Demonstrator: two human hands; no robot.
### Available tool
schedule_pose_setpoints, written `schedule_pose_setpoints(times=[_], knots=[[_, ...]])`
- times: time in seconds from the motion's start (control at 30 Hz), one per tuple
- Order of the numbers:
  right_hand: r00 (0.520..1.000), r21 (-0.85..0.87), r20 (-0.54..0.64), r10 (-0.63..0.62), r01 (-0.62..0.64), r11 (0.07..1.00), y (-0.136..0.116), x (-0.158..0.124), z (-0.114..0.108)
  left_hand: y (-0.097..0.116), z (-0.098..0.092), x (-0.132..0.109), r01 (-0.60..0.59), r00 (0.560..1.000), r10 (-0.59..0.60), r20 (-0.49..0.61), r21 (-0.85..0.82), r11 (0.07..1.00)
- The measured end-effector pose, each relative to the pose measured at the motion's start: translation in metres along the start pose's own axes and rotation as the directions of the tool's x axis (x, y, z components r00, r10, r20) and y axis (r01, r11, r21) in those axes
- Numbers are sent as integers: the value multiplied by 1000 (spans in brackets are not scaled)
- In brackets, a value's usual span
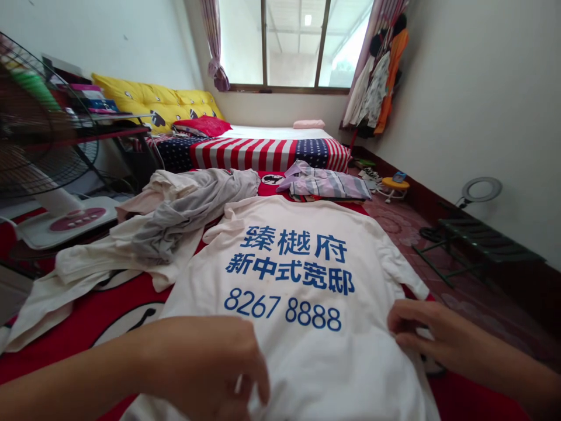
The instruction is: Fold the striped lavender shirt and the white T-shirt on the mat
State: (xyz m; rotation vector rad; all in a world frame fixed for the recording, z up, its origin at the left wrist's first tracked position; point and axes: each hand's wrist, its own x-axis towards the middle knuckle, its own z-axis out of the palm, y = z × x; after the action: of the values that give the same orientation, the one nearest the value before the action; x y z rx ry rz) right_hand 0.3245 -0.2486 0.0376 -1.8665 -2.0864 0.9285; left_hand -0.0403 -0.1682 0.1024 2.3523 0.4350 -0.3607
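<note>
A white T-shirt (302,292) with blue printed characters and the number 8267 8888 lies spread flat on the red bed cover (114,304) in front of me. My left hand (214,365) rests on the shirt's near left part, its fingers curled and pinching the fabric. My right hand (421,330) grips the shirt's right edge below the sleeve, fingers closed on the cloth.
A heap of white and grey garments (166,228) lies to the left of the shirt. A striped folded garment (324,184) sits beyond it. A standing fan (39,146) is at the left, a flag-patterned mattress (263,152) behind, and a dark rack (477,242) on the floor at right.
</note>
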Motion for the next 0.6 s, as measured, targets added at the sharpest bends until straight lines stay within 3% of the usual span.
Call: schedule_pose_setpoints(times=[0.07,0.17,0.27,0.37,0.43,0.5,0.57,0.6], knots=[[1000,10,-21,-18,18,1000,-4,4,4,0,-15,25,-74,985,77,-153,25,997],[998,-13,-38,-47,47,999,-11,9,10,-16,-27,76,-105,921,153,-359,148,983],[997,-37,-71,-21,18,999,-12,10,9,-46,-22,126,64,859,97,-503,294,954],[972,-50,-234,29,-42,998,0,14,-1,-75,-7,156,165,823,49,-566,321,933],[905,-63,-425,40,-73,995,16,23,-12,-86,1,163,165,807,52,-588,308,937],[797,-119,-604,16,-111,987,38,37,-24,-91,5,163,150,799,66,-598,305,941],[702,-191,-712,12,-211,959,60,54,-33,-91,6,161,140,798,72,-599,299,944],[684,-209,-729,37,-274,939,69,63,-37,-90,5,160,137,798,71,-598,294,946]])
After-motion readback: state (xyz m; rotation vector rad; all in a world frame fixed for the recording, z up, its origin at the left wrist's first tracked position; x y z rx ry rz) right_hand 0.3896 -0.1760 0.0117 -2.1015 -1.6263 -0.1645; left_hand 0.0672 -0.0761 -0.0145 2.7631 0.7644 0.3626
